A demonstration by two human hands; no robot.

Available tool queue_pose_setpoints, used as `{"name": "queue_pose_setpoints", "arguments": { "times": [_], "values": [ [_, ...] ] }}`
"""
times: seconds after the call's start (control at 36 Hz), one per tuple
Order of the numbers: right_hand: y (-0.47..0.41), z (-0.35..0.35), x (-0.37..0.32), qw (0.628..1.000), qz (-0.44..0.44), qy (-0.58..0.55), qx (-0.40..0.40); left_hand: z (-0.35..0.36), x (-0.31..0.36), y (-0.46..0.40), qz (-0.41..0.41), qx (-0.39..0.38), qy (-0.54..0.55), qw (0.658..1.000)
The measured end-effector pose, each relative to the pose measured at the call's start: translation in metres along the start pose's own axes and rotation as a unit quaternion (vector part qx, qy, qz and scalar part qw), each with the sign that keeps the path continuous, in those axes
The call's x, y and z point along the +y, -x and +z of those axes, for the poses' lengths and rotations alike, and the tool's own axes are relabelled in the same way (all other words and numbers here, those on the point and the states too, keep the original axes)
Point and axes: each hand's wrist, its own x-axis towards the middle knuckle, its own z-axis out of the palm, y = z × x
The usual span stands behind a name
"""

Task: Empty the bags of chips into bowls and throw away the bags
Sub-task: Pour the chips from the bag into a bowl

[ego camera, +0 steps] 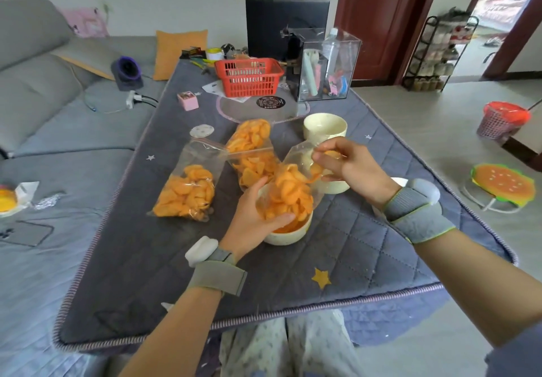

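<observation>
A clear bag of orange chips (289, 192) is tipped mouth-down over a cream bowl (289, 234) near the table's middle, and chips lie in the bowl. My left hand (253, 215) grips the bag's lower part at the bowl's rim. My right hand (344, 162) pinches the bag's raised end. Two more clear bags of chips lie on the table: one to the left (186, 192), one behind (252, 148). A second cream bowl (325, 126) stands farther back, and a third (337, 187) sits partly hidden under my right hand.
The table wears a dark quilted cover (337, 259). At its far end stand a red basket (249, 76), a clear box of odds and ends (325, 68) and a small pink box (187, 100). A grey sofa (58, 130) runs along the left. A red-lined waste basket (501, 120) stands on the floor at right.
</observation>
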Motion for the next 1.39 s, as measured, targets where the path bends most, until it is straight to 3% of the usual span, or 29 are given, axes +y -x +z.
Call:
{"name": "queue_pose_setpoints", "arguments": {
  "times": [0.25, 0.5, 0.61, 0.78, 0.94, 1.08, 1.17, 1.25, 1.39],
  "values": [
    [0.001, 0.014, -0.024, 0.995, -0.085, 0.021, -0.057, 0.002, 0.005, -0.002, -0.007, -0.001, 0.004, 1.000],
    [-0.005, 0.021, -0.043, 0.986, -0.102, 0.075, -0.109, 0.003, 0.007, -0.001, -0.027, -0.010, 0.025, 0.999],
    [-0.007, 0.020, -0.054, 0.987, -0.115, 0.049, -0.104, 0.003, 0.010, -0.002, -0.019, -0.002, 0.033, 0.999],
    [-0.009, 0.030, -0.043, 0.969, -0.119, 0.168, -0.133, 0.004, 0.013, -0.001, -0.035, 0.003, 0.036, 0.999],
    [-0.008, 0.024, -0.051, 0.980, -0.168, 0.050, -0.091, 0.003, 0.010, -0.001, -0.047, -0.003, 0.022, 0.999],
    [-0.007, 0.027, -0.054, 0.976, -0.166, 0.077, -0.117, 0.003, 0.013, 0.000, -0.051, 0.001, 0.030, 0.998],
    [-0.012, 0.025, -0.057, 0.979, -0.188, 0.038, -0.069, 0.002, 0.014, 0.001, -0.039, 0.001, 0.028, 0.999],
    [-0.013, 0.027, -0.059, 0.976, -0.182, 0.057, -0.101, 0.003, 0.014, 0.001, -0.044, 0.004, 0.024, 0.999],
    [-0.012, 0.022, -0.060, 0.978, -0.197, 0.006, -0.064, 0.002, 0.016, 0.001, -0.037, 0.013, 0.024, 0.999]
  ]
}}
